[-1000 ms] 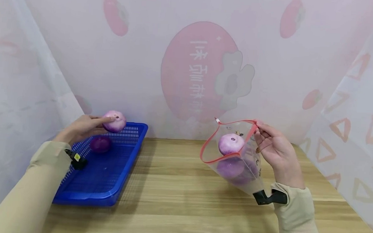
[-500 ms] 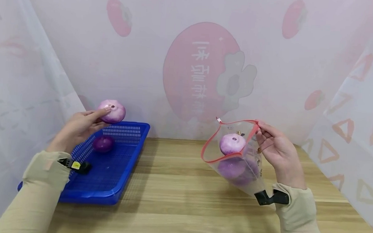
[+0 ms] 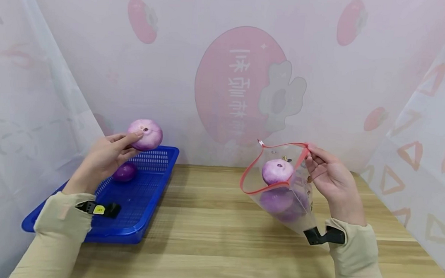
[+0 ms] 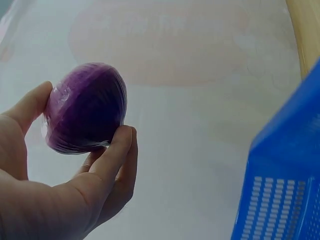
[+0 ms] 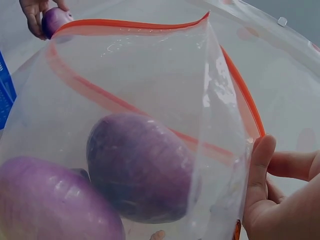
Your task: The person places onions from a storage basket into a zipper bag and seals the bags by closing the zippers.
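My left hand [image 3: 104,158] grips a purple onion [image 3: 148,135] between thumb and fingers, held up over the far end of a blue plastic basket [image 3: 129,226]. In the left wrist view the onion [image 4: 87,107] shows its darker side. Another onion [image 3: 125,172] lies in the basket beneath that hand. Over on the right, my right hand [image 3: 331,172] pinches the red rim of a clear zip bag [image 3: 251,167], whose mouth gapes wide. Several onions are inside the bag; the topmost onion [image 3: 277,171] shows through the mouth, and the right wrist view shows an onion [image 5: 140,170] through the plastic.
The wooden table [image 3: 204,221] runs between basket and bag. A pale printed curtain [image 3: 166,70] stands behind it, with further sheets on both sides. A black camera [image 3: 322,235] is strapped to the right wrist.
My left hand has lifted the onion from just over the basket and carried it a little to the right. The right hand and the bag have hardly moved.
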